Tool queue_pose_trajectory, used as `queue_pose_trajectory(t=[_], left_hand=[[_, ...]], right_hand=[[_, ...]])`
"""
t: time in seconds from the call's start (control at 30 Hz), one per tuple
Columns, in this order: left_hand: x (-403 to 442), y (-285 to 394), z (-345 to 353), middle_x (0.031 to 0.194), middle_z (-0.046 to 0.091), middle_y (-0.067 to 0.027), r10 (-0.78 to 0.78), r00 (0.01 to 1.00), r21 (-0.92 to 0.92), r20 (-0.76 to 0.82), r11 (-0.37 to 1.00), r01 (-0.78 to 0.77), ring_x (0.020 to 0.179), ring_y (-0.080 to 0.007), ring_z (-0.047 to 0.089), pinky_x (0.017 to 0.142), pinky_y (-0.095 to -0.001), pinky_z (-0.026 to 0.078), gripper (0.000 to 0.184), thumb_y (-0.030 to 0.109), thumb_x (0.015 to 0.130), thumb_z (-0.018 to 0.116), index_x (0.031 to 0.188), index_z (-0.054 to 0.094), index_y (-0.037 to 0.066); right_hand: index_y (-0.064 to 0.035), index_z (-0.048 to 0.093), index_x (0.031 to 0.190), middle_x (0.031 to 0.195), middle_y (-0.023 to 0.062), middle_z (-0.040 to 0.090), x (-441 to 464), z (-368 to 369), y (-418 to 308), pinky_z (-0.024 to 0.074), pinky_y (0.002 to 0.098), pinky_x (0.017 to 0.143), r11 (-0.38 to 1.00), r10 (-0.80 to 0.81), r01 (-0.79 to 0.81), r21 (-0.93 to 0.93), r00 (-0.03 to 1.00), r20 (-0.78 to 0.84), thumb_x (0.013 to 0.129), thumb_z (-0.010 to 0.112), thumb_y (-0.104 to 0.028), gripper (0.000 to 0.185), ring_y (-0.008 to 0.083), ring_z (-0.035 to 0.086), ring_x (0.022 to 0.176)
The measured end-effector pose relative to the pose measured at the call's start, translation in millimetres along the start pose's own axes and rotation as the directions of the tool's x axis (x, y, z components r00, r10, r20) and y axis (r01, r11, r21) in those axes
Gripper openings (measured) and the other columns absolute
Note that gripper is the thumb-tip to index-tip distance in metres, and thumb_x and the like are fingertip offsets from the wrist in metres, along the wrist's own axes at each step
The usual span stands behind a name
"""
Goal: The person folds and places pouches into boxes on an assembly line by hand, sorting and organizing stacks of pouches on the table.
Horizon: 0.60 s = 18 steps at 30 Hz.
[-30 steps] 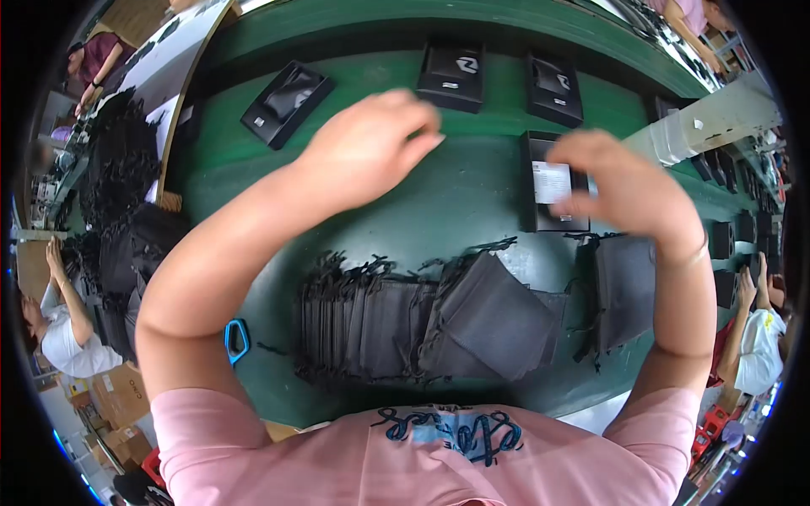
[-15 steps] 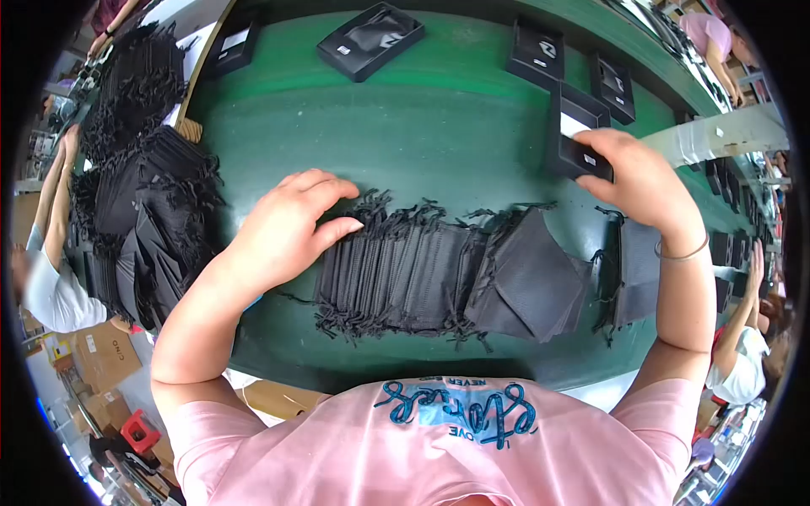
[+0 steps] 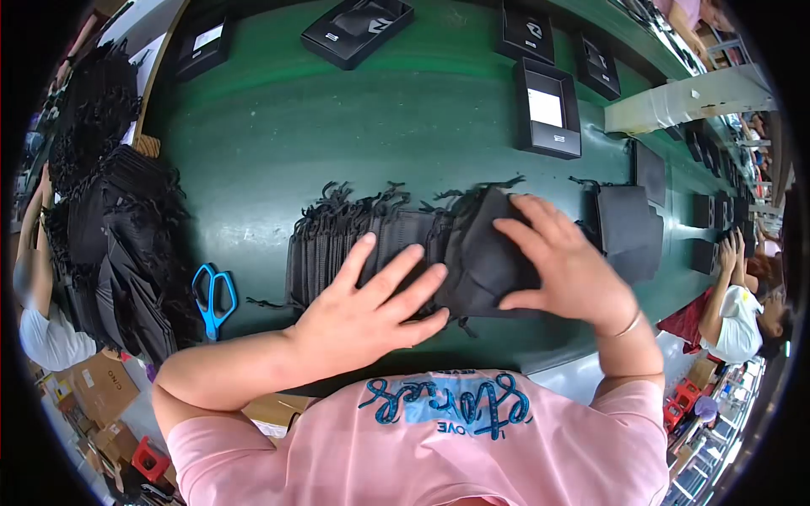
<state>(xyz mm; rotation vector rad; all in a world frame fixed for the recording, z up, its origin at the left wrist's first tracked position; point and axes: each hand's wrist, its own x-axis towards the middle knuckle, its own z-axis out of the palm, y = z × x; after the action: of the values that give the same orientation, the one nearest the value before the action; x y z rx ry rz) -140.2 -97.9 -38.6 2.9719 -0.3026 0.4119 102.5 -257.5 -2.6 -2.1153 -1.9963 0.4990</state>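
A row of black drawstring pouches [image 3: 337,253] lies packed on edge across the green table, cords sticking out at the top. My left hand [image 3: 363,308] rests over the front of the row with its fingers spread, holding nothing. At the row's right end, my right hand [image 3: 569,266] has thumb and fingers around a black drawstring pouch [image 3: 489,261], which looks bent under them. The pouch's right edge is hidden by that hand. Blue-handled scissors [image 3: 214,299] lie left of the row.
A large heap of black pouches [image 3: 126,244] fills the left side. More flat pouches [image 3: 629,228] lie at the right. Along the back are an open black box [image 3: 551,139] and several others, such as one black box [image 3: 359,34]. A pale post [image 3: 683,105] stands right; other people sit on both sides.
My right hand has let go of the black box and come down to the pouches. My left hand has moved nearer over the row, uncovering the scissors. The view has shifted.
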Motion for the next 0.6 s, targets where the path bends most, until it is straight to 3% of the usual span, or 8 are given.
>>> queue_pose_trajectory(t=[0.07,0.23,0.33,0.5,0.6], left_hand=[[-6.2,-6.2,-4.2,0.134,0.049,-0.0099,-0.101,0.994,-0.006,0.046,0.995,0.101,0.123,-0.0326,0.046,0.105,-0.0547,0.033,0.031,0.037,0.080,0.067,0.105,0.065,0.019],[-21.1,-41.4,-19.8,0.131,0.052,-0.0092,-0.232,0.968,0.004,0.091,0.972,0.233,0.124,-0.0314,0.047,0.106,-0.0549,0.031,0.029,0.035,0.077,0.069,0.101,0.065,0.019],[-26.3,-63.9,-40.5,0.126,0.055,-0.0092,-0.300,0.950,0.054,0.086,0.954,0.296,0.123,-0.0301,0.048,0.106,-0.0545,0.032,0.029,0.035,0.076,0.069,0.098,0.064,0.017],[-3.6,-73.4,-54.3,0.109,0.063,-0.0093,-0.454,0.882,-0.132,0.128,0.873,0.469,0.105,-0.0268,0.058,0.100,-0.0460,0.039,0.031,0.033,0.075,0.073,0.097,0.065,0.011],[24.5,-76.1,-43.0,0.093,0.063,-0.0072,-0.617,0.787,-0.027,0.014,0.786,0.617,0.090,-0.0261,0.059,0.090,-0.0417,0.043,0.033,0.033,0.076,0.073,0.093,0.063,0.007]], right_hand=[[-0.0084,0.051,0.130,0.139,0.0175,0.042,8.1,17.6,-8.0,0.0408,0.0398,0.103,0.999,-0.014,0.014,-0.036,1.000,-0.018,0.066,0.080,-0.032,0.074,0.0353,0.047,0.122],[-0.0087,0.051,0.130,0.141,0.0171,0.041,71.9,27.7,1.0,0.0381,0.0400,0.105,0.979,-0.125,0.144,0.143,0.983,-0.136,0.067,0.080,-0.029,0.072,0.0358,0.045,0.123],[-0.0105,0.054,0.128,0.135,0.0143,0.048,110.0,21.2,0.8,0.0400,0.0405,0.102,0.937,-0.202,0.228,0.265,0.972,-0.123,0.066,0.082,-0.027,0.069,0.0343,0.047,0.119],[-0.0078,0.058,0.118,0.120,0.0118,0.055,139.6,15.1,2.5,0.0427,0.0388,0.096,0.994,0.031,-0.027,0.102,0.999,-0.032,0.068,0.082,-0.023,0.058,0.0305,0.050,0.110],[-0.0048,0.060,0.108,0.104,0.0085,0.059,141.6,17.4,7.6,0.0455,0.0354,0.085,0.939,0.125,-0.120,0.323,0.992,0.005,0.070,0.081,-0.019,0.045,0.0260,0.053,0.095]])
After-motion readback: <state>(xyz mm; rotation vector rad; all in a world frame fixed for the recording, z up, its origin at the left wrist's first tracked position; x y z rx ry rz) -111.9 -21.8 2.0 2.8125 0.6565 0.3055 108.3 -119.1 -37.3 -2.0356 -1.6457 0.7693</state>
